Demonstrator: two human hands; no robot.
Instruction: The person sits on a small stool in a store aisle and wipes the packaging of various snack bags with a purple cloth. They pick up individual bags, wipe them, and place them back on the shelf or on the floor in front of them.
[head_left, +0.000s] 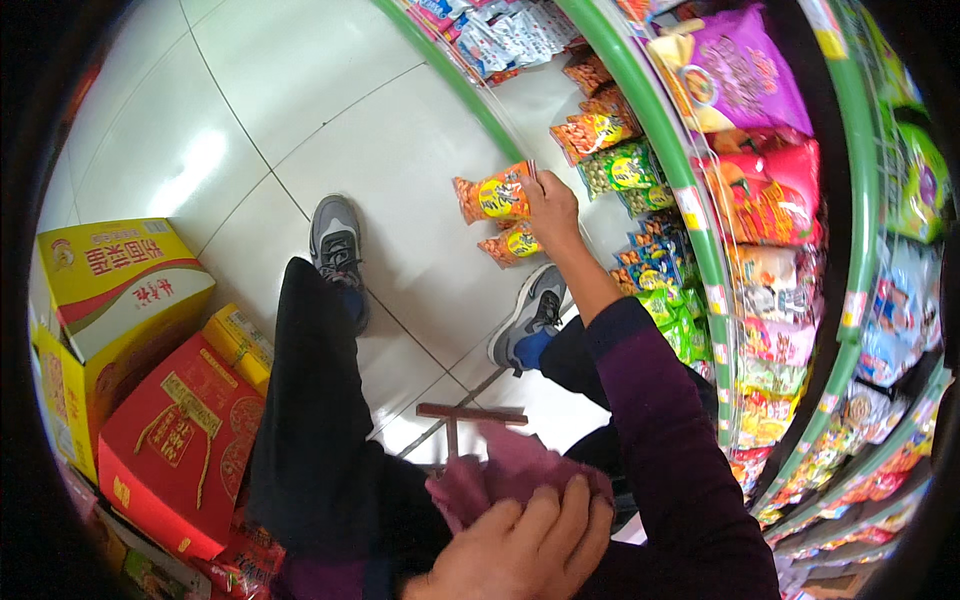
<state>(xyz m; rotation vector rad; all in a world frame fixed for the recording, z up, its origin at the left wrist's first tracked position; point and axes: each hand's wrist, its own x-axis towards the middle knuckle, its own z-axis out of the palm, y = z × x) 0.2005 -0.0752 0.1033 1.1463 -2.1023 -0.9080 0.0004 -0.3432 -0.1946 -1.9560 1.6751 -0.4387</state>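
My right hand (555, 210) grips one end of an orange snack bag (491, 193) with a yellow round patch, held out over the tiled floor. Just below it shows a second, similar orange bag (511, 246); whether my hand holds this one too, I cannot tell. Close to my body, my left hand (525, 544) is closed around a crumpled mauve cloth (495, 476). Right of my right hand, more orange peanut-like packs (596, 135) and green packs (619, 169) lie on the bottom shelf.
Green-edged shelving (679, 172) curves along the right, with a purple snack bag (742, 71) and a red bag (772, 187) higher up. At left stand a yellow carton (124, 277) and a red gift box (184, 442). A brown T-shaped bar (471, 413) sits between my legs.
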